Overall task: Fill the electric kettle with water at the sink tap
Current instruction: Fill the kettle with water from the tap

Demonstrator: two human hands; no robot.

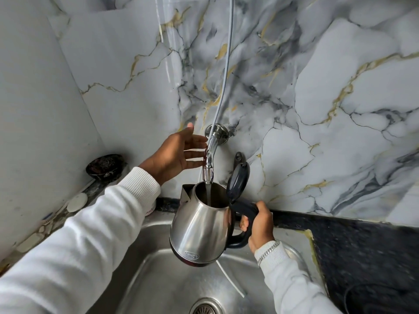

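A stainless steel electric kettle [199, 227] hangs over the sink [158, 279], its dark lid [238, 181] flipped up. My right hand [258, 225] is wrapped around its black handle. A chrome wall tap [209, 159] ends just above the kettle's mouth, and a stream of water runs from it into the kettle. My left hand [176, 155] hovers beside the tap's left side, fingers spread, their tips at or near the spout.
A marble-patterned wall rises behind the sink. A grey cord [223, 87] hangs down to the tap. A dark bowl [105, 165] sits on the left ledge with small white items. Black countertop [362, 250] lies to the right. The drain [207, 307] is at the bottom.
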